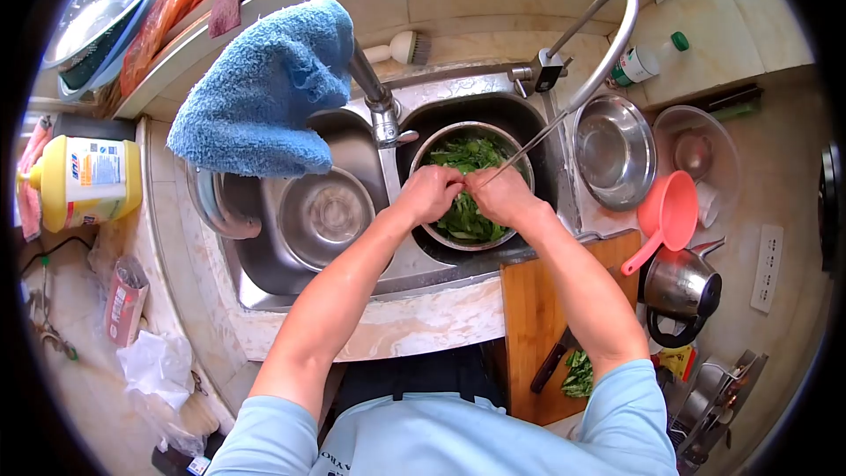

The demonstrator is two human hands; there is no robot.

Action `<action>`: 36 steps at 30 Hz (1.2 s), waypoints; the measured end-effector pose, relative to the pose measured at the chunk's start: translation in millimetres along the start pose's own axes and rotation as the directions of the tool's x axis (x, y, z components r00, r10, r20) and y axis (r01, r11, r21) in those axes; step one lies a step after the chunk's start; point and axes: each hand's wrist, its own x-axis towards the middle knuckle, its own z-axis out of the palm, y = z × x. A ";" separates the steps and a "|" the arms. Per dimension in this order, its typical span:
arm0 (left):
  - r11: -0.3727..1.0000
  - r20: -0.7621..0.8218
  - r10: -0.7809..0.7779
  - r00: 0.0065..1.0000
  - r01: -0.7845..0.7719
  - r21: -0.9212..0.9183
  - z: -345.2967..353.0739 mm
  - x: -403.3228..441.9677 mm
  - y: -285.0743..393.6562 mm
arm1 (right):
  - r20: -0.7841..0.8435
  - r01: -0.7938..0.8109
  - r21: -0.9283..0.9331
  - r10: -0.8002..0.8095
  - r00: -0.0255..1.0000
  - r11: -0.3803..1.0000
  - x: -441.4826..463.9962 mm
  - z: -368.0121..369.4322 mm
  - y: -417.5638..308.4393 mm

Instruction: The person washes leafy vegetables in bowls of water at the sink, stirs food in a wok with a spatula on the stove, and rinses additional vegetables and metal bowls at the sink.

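Leafy greens fill a round steel pot in the right basin of the double sink. Over the pot, my left hand and my right hand meet with their fingertips close together. Both hands have closed fingers; what they pinch is too small to make out. A thin spout tube comes down from the upper right to my right hand. In the left basin sits an upturned or empty steel bowl; which one is unclear.
A blue towel hangs over the tap. On the right are a steel basin, a pink ladle, a kettle and a cutting board with a knife. A yellow bottle stands left.
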 end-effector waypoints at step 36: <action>0.957 0.035 -0.050 0.998 0.037 0.288 26.3 59.5 -25.5 | -0.020 -0.496 0.365 0.539 0.842 0.788 -8.7 45.7 63.6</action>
